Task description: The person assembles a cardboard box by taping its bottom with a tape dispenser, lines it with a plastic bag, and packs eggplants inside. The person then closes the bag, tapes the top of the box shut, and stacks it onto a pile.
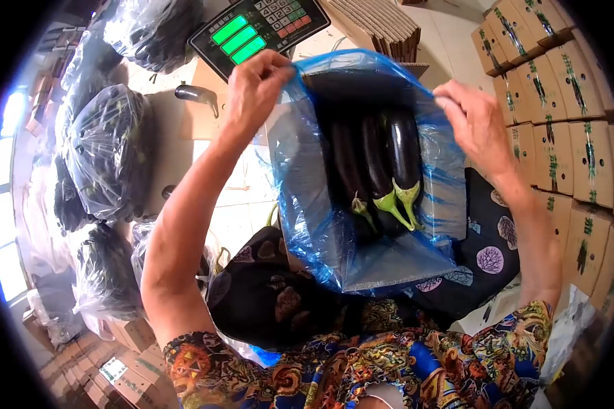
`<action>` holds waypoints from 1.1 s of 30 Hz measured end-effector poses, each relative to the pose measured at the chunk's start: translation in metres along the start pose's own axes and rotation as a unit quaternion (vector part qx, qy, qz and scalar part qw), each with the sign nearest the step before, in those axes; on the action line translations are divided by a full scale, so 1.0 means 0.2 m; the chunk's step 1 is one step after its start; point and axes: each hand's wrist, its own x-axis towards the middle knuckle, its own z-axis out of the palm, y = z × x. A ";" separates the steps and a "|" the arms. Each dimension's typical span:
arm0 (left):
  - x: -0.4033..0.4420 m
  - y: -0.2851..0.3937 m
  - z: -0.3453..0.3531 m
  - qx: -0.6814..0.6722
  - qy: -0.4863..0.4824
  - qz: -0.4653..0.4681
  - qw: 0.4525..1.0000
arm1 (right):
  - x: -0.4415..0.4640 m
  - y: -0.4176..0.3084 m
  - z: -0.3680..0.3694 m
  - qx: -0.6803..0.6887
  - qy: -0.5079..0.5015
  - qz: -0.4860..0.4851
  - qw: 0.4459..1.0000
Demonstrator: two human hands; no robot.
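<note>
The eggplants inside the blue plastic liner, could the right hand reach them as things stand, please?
Probably yes: the blue plastic liner is spread open and nothing visible covers the eggplants. The right hand appears to pinch the liner's edge, so it would likely need to let go first.

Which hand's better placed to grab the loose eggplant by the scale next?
Probably left: your left hand, though pinching the blue bag, is nearer the loose eggplant; your right hand is across the bag's opening.

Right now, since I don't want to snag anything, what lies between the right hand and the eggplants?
In the head view, the side of the blue plastic bag lies between the right hand and the eggplants.
</note>
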 end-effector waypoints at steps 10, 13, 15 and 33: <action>-0.46 0.24 -0.18 -0.008 -0.351 -0.053 0.935 | -0.41 -0.11 -0.14 0.087 -0.229 0.126 0.961; -0.35 0.22 -0.15 -0.076 -0.127 -0.159 0.976 | -0.33 -0.03 -0.11 0.092 -0.147 0.177 0.969; -0.26 0.22 -0.09 -0.088 -0.111 -0.217 0.966 | -0.30 -0.05 -0.03 0.074 -0.148 0.166 0.972; -0.61 0.18 -0.06 0.263 -0.313 -0.065 0.910 | -0.66 -0.01 -0.08 0.023 -0.383 0.197 0.902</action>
